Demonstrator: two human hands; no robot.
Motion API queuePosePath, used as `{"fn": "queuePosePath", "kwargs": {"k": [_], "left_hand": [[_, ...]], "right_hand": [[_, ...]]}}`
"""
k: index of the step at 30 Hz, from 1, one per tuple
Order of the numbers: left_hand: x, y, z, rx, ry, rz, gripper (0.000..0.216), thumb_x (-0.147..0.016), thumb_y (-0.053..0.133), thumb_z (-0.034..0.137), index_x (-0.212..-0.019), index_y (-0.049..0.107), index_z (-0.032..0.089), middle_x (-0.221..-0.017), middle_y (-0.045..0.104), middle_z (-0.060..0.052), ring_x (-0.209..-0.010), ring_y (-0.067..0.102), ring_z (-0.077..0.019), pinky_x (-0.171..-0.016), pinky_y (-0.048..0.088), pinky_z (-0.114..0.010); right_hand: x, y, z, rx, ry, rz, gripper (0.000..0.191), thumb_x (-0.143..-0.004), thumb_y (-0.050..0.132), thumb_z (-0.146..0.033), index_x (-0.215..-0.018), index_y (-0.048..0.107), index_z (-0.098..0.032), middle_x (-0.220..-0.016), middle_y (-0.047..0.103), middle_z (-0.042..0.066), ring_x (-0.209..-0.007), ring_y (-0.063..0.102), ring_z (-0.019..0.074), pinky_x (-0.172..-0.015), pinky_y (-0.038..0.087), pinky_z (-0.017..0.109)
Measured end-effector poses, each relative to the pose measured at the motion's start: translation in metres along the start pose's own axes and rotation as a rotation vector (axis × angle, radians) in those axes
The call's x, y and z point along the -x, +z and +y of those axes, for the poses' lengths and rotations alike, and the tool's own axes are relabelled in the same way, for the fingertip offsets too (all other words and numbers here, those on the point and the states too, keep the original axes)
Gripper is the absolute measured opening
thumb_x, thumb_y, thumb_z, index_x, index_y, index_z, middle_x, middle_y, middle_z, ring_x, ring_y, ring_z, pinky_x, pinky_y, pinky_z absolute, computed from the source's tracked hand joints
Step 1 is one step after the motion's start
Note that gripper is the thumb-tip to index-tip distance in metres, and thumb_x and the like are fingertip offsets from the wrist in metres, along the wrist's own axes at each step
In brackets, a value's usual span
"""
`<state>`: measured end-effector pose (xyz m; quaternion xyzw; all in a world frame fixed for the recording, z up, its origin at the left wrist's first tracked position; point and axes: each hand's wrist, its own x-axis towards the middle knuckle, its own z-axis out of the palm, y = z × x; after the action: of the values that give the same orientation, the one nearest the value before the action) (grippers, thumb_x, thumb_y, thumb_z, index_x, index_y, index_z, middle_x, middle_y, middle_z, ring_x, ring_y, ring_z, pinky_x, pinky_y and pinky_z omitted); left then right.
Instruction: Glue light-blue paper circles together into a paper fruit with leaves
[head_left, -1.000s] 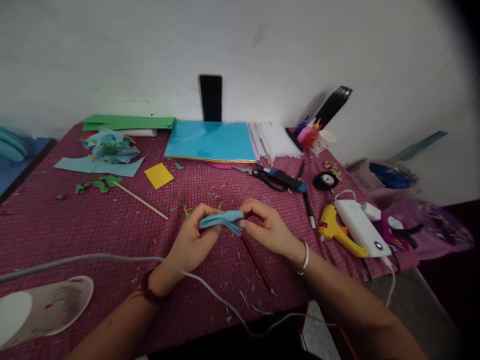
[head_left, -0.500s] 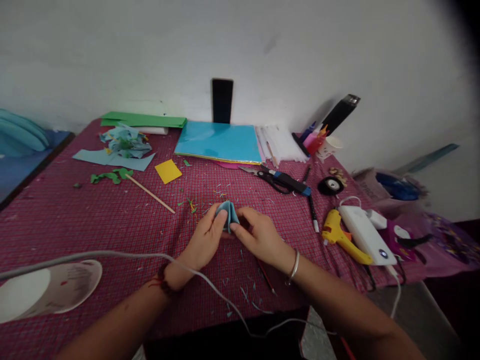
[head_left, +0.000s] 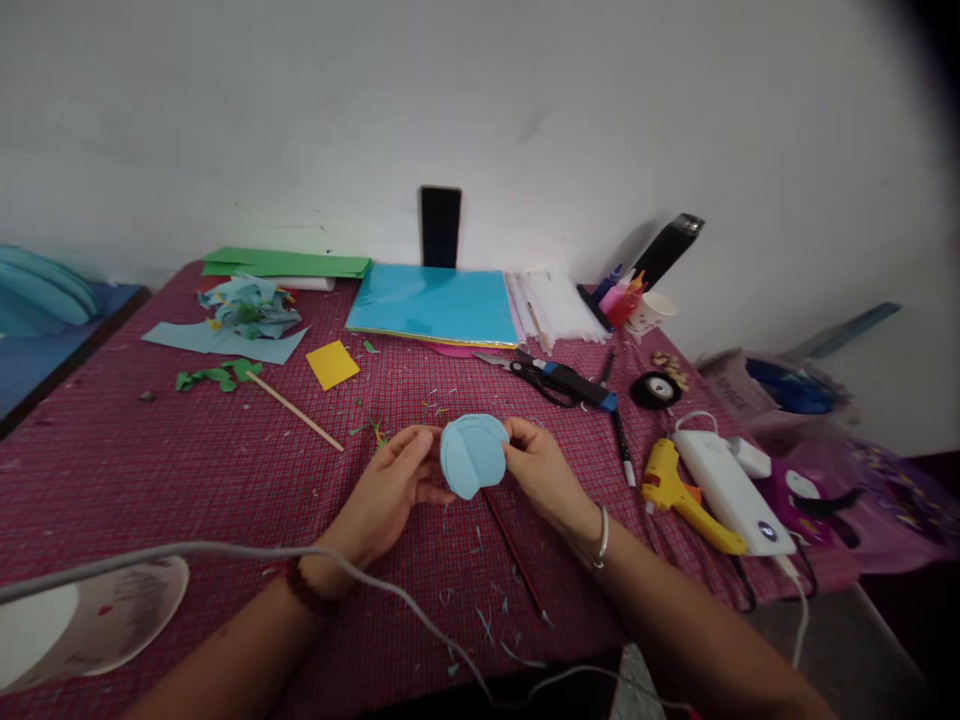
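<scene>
A light blue, roughly round paper piece point(head_left: 473, 456) stands upright between both hands just above the red checked tablecloth point(head_left: 150, 470). My left hand point(head_left: 390, 490) pinches its left edge with thumb and fingertips. My right hand point(head_left: 541, 475), with a silver bangle at the wrist, pinches its right edge. A thin red stick point(head_left: 514, 550) lies on the cloth under my right hand. Small paper snippets are scattered around.
Scissors point(head_left: 536, 372), a black marker point(head_left: 621, 440), a yellow glue gun point(head_left: 679, 482) and a white power bank point(head_left: 731, 490) lie at the right. Blue paper sheets point(head_left: 435, 305), green sheets point(head_left: 285, 263), a yellow square point(head_left: 332, 363), a wooden stick point(head_left: 294, 410) and blue scraps point(head_left: 244, 305) lie behind. A grey cable point(head_left: 225, 555) crosses near me.
The folded blue paper has been opened out from a flat bundle into a round shape held upright. Both hands stayed on it and shifted slightly apart.
</scene>
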<state>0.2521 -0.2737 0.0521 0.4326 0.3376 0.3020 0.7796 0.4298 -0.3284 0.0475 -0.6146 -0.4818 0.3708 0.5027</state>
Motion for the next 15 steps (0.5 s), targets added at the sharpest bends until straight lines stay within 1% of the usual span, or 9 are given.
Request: {"fn": "queuePosePath", "kwargs": {"k": [2, 3, 5, 7, 9, 12, 15], "left_hand": [[-0.001, -0.001, -0.001, -0.032, -0.002, 0.002, 0.044, -0.081, 0.059, 0.058, -0.096, 0.059, 0.018, -0.085, 0.067, -0.005, -0.064, 0.063, -0.0151, -0.051, 0.054, -0.028], [-0.002, -0.001, -0.002, -0.057, 0.0, 0.005, 0.042, -0.079, 0.063, 0.056, -0.096, 0.06, 0.018, -0.084, 0.067, -0.004, -0.063, 0.062, -0.0144, -0.052, 0.053, -0.028], [-0.003, -0.003, -0.005, -0.118, 0.015, 0.019, 0.036, -0.072, 0.074, 0.044, -0.093, 0.062, 0.017, -0.08, 0.066, -0.001, -0.063, 0.06, -0.0123, -0.056, 0.052, -0.026], [-0.003, -0.004, -0.007, -0.181, 0.042, 0.04, 0.028, -0.069, 0.079, 0.033, -0.086, 0.064, 0.016, -0.073, 0.064, 0.002, -0.064, 0.057, -0.0102, -0.059, 0.049, -0.023], [-0.004, -0.006, -0.008, -0.232, 0.073, 0.065, 0.022, -0.071, 0.077, 0.032, -0.08, 0.065, 0.016, -0.068, 0.061, 0.004, -0.062, 0.055, -0.0092, -0.06, 0.046, -0.022], [-0.005, -0.008, -0.006, -0.288, 0.109, 0.105, 0.018, -0.073, 0.074, 0.032, -0.077, 0.065, 0.016, -0.067, 0.062, 0.004, -0.062, 0.054, -0.0098, -0.06, 0.045, -0.023], [-0.006, -0.01, -0.004, -0.332, 0.133, 0.14, 0.018, -0.073, 0.072, 0.032, -0.08, 0.066, 0.017, -0.07, 0.065, 0.003, -0.065, 0.057, -0.0119, -0.064, 0.048, -0.026]], "right_hand": [[0.0, 0.001, 0.001, -0.025, 0.02, 0.021, 0.034, -0.078, 0.063, -0.041, -0.062, 0.041, -0.022, -0.058, 0.043, -0.006, -0.054, 0.038, 0.0095, -0.051, 0.035, 0.022], [0.001, 0.001, 0.001, -0.031, 0.027, 0.027, 0.034, -0.077, 0.065, -0.039, -0.061, 0.04, -0.022, -0.059, 0.042, -0.006, -0.054, 0.037, 0.0093, -0.05, 0.033, 0.022], [0.002, 0.001, 0.0, -0.04, 0.033, 0.021, 0.035, -0.074, 0.069, -0.036, -0.061, 0.04, -0.022, -0.059, 0.04, -0.007, -0.055, 0.036, 0.0092, -0.05, 0.031, 0.022], [0.004, 0.0, -0.003, -0.056, 0.031, -0.019, 0.034, -0.073, 0.072, -0.038, -0.062, 0.044, -0.021, -0.059, 0.042, -0.007, -0.056, 0.038, 0.0095, -0.051, 0.032, 0.022], [0.005, -0.002, -0.006, -0.081, 0.024, -0.082, 0.033, -0.075, 0.07, -0.045, -0.067, 0.05, -0.02, -0.061, 0.048, -0.005, -0.057, 0.043, 0.0103, -0.053, 0.036, 0.023], [0.004, -0.006, -0.01, -0.118, 0.014, -0.14, 0.034, -0.085, 0.058, -0.052, -0.075, 0.058, -0.02, -0.063, 0.055, -0.003, -0.057, 0.049, 0.0116, -0.055, 0.041, 0.026], [0.003, -0.009, -0.009, -0.14, 0.012, -0.126, 0.036, -0.089, 0.054, -0.048, -0.068, 0.058, -0.019, -0.057, 0.056, -0.003, -0.056, 0.052, 0.0119, -0.059, 0.043, 0.027]]}}
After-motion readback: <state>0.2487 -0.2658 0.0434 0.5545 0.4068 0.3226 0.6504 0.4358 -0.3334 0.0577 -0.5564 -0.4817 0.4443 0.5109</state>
